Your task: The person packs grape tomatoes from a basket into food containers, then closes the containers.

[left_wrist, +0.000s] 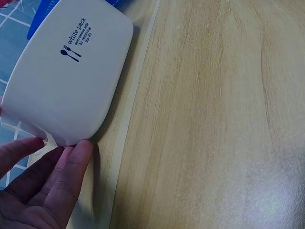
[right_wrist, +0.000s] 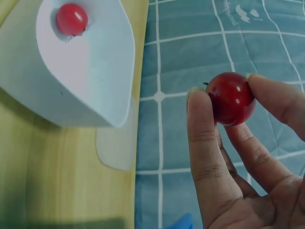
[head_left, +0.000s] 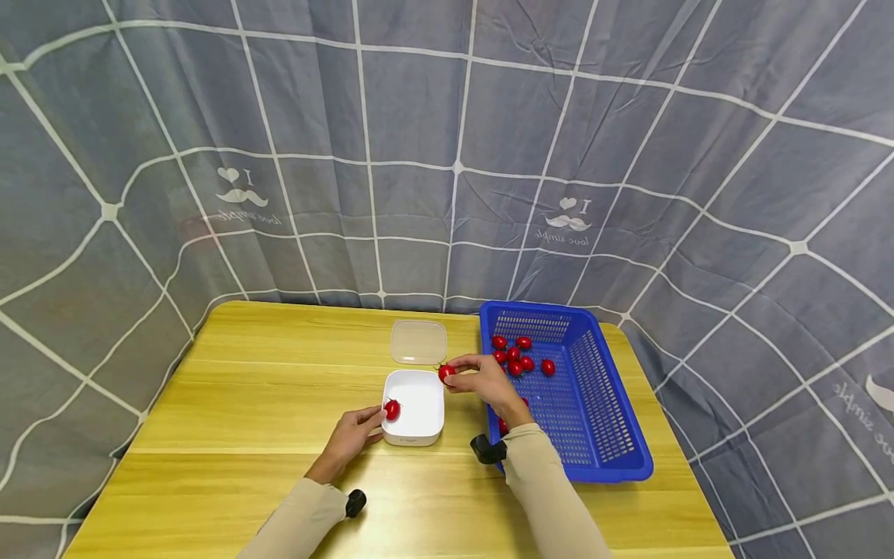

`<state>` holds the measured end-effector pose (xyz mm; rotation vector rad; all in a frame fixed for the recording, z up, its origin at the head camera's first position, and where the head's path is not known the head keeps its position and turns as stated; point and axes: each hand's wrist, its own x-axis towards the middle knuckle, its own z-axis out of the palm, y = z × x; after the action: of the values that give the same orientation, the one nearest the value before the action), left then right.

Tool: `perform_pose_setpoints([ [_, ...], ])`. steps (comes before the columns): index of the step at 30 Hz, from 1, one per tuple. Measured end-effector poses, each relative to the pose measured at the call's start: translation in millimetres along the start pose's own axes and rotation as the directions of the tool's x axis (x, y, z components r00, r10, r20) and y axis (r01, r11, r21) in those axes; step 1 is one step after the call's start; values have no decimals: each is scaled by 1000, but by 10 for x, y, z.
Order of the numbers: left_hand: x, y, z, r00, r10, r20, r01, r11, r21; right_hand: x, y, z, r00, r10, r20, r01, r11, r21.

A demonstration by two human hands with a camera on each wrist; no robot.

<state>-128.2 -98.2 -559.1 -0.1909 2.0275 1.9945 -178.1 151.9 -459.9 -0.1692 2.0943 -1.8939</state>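
Observation:
Between thumb and fingers, my right hand (head_left: 483, 382) pinches a cherry tomato (right_wrist: 232, 98), held up beside the right rim of a square white plastic container (head_left: 421, 392). One cherry tomato (head_left: 393, 410) lies inside the container, against its left wall. My left hand (head_left: 354, 436) grips the container at its left side, thumb at the rim and fingertips against the outer wall. The left wrist view shows dark print and a fork and spoon mark on that container's wall (left_wrist: 71, 86).
A blue perforated basket (head_left: 608, 388) stands at the right of the wooden table (head_left: 265, 373), with several cherry tomatoes (head_left: 514, 354) mostly toward its left. Behind the container lies a translucent lid (head_left: 418, 342). A grey checked curtain (head_left: 412, 202) hangs around the table.

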Motion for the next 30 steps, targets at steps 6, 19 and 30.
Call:
perform_pose_setpoints([
  [6, -3, -1, -6, 1000, 5, 5, -5, 1000, -13, 10, 38, 123, 1000, 0, 24, 0, 1000, 17],
  [19, -10, -1, -2, 1000, 4, -5, -4, 1000, -6, 50, 222, 309, 999, 17, 44, -15, 999, -34],
  [30, -4, -10, 1, 1000, 3, -8, -3, 1000, 0, 51, 343, 554, 998, 40, 56, -35, 996, -81],
])
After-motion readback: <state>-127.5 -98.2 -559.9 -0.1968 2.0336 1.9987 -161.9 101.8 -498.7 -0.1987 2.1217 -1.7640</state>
